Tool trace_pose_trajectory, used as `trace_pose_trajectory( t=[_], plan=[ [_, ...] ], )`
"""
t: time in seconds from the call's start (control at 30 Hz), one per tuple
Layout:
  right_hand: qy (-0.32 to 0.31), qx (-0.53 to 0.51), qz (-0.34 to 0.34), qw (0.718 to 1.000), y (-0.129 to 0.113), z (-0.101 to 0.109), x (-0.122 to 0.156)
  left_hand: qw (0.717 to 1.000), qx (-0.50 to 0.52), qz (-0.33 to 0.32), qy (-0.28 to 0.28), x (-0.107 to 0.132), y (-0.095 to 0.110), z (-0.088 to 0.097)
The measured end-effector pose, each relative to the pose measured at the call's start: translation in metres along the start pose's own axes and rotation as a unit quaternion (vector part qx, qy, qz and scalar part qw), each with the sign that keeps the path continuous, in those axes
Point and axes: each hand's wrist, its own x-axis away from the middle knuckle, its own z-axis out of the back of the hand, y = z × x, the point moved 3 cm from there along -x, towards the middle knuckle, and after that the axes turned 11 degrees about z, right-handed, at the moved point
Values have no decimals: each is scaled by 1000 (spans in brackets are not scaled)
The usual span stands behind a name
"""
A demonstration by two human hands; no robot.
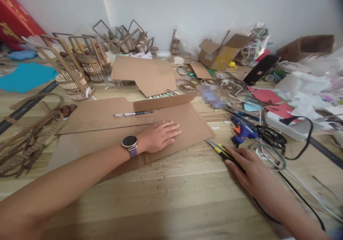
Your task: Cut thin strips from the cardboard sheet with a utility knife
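My left hand lies flat with fingers stretched out on a large brown cardboard sheet. A watch with a purple strap is on that wrist. A pen rests on the cardboard just beyond my left hand, and a cardboard flap stands up at the sheet's far side. In my right hand is a yellow and black utility knife, its blade out and pointing at the sheet's right corner. Fingers and thumb are closed round the knife's handle.
A blue glue gun with coiled cable lies beyond my right hand, near a white power strip. Small woven baskets with tall handles stand at the left. More cardboard pieces and an open box are at the back.
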Motion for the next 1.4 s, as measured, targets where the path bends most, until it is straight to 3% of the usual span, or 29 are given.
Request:
trace_pose_trajectory(
  t=[0.2, 0.47, 0.93, 1.2, 1.4],
  plan=[
    [11, -12, -13, 1000, -10, -2, 5, 1000, 10, -1, 7, 0, -1, -1],
    [9, -21, -44, 999, -3, -5, 1, 999, 33, 7, 9, 1, -2, 0],
    [-4, -50, -18, 999, -23, -4, 3, 999, 46, 4, 23, 0, -6, -6],
    [0, -42, -6, 999, -17, -5, -11, 999, 41, 3, 28, -2, -5, -5],
    [8, -41, 0, 999, -38, -11, -7, 999, 40, 10, 22, -1, -5, -5]
  ],
)
